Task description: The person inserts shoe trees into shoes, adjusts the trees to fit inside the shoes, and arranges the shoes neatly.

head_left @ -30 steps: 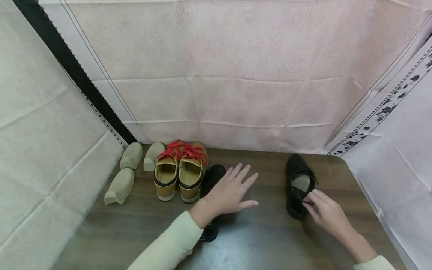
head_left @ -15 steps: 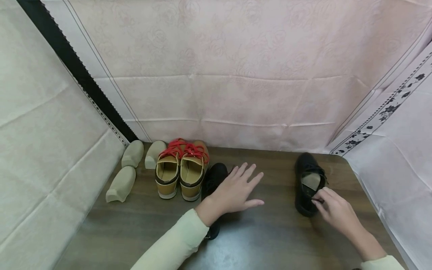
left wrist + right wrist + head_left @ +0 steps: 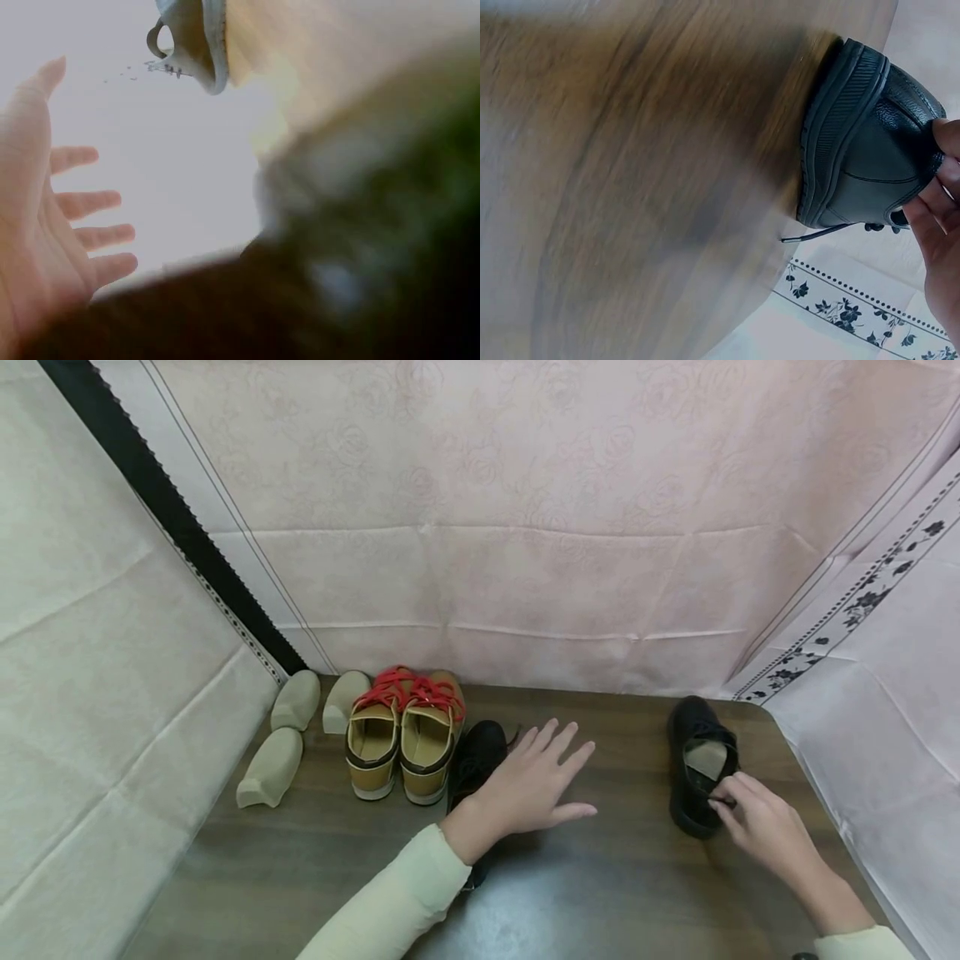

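My right hand [image 3: 761,818] pinches the collar of a black lace-up shoe [image 3: 686,793] near its heel, at the right side of the wooden surface. In the right wrist view, the fingers of my right hand [image 3: 941,202] grip the rim of that black leather shoe [image 3: 877,150], whose lace trails from it. Pale stuffing shows inside the shoe. With fingers spread, my left hand [image 3: 528,781] is over or beside a second black shoe [image 3: 480,752] and partly hides it. The left wrist view shows my left hand [image 3: 52,202] holding nothing.
Left of the second black shoe stand two tan shoes [image 3: 427,743] with red laces. Several cream shoe-shaped inserts [image 3: 273,768] lie near the left cloth wall. Patterned cloth [image 3: 525,568] borders the wooden surface [image 3: 600,877] at the back and both sides.
The black shoe in my right hand has slid to the right along the surface. My left hand has shifted slightly right with its fingers still spread.
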Tool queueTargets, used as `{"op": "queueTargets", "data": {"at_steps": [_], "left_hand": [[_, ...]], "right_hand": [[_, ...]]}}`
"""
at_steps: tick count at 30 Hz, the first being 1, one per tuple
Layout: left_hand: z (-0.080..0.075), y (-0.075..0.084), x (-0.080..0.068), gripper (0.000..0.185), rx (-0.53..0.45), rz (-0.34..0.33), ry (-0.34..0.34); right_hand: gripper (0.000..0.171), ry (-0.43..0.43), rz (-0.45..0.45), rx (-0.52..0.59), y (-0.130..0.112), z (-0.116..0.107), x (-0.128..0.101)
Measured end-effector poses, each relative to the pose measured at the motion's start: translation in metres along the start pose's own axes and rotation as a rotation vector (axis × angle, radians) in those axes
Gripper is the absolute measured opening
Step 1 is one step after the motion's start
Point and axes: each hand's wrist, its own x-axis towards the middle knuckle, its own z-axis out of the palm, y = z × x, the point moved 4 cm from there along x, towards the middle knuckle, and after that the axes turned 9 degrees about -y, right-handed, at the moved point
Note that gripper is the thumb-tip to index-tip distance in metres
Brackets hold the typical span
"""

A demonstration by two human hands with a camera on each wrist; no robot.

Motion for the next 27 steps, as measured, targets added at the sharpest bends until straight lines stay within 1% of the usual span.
{"op": "queueTargets", "data": {"at_steps": [1,3,4,5,6,7,13,16,18,21,22,25,27], "left_hand": [[-0.002,0.002,0.001,0.084,0.005,0.001,0.000],[-0.005,0.005,0.002,0.084,0.013,0.005,-0.004],[-0.005,0.006,0.002,0.085,0.016,0.008,-0.007],[-0.006,0.007,0.003,0.085,0.024,0.010,-0.010],[-0.005,0.008,0.004,0.085,0.024,0.011,-0.014],[-0.006,0.009,0.005,0.085,0.026,0.013,-0.016],[-0.003,0.015,0.012,0.086,0.021,0.023,-0.043],[-0.001,0.018,0.016,0.086,0.019,0.023,-0.065],[0.001,0.019,0.017,0.086,0.017,0.022,-0.076],[0.004,0.021,0.019,0.086,0.015,0.025,-0.079],[0.006,0.021,0.020,0.086,0.013,0.027,-0.081],[0.009,0.023,0.022,0.085,0.003,0.032,-0.076],[0.012,0.024,0.024,0.085,0.002,0.032,-0.079]], "right_hand": [[0.035,0.000,0.002,-0.001,0.001,0.000,0.000],[0.028,0.000,0.011,-0.005,0.003,-0.002,-0.001],[0.018,-0.001,0.015,-0.005,0.004,-0.002,-0.002],[0.013,-0.004,0.020,-0.004,0.005,-0.003,-0.002],[0.018,-0.007,0.027,-0.006,0.006,-0.003,-0.003],[0.027,-0.011,0.032,-0.007,0.007,-0.004,-0.004],[0.036,-0.022,0.062,-0.020,0.015,-0.005,-0.006],[0.036,-0.025,0.070,-0.024,0.018,-0.006,-0.007],[0.032,-0.024,0.065,-0.022,0.021,-0.007,-0.008],[0.014,-0.012,0.045,-0.014,0.026,-0.008,-0.009],[0.014,-0.008,0.038,-0.010,0.027,-0.008,-0.009],[0.041,0.000,0.024,-0.005,0.033,-0.009,-0.010],[0.046,-0.006,0.022,-0.001,0.036,-0.009,-0.011]]}}
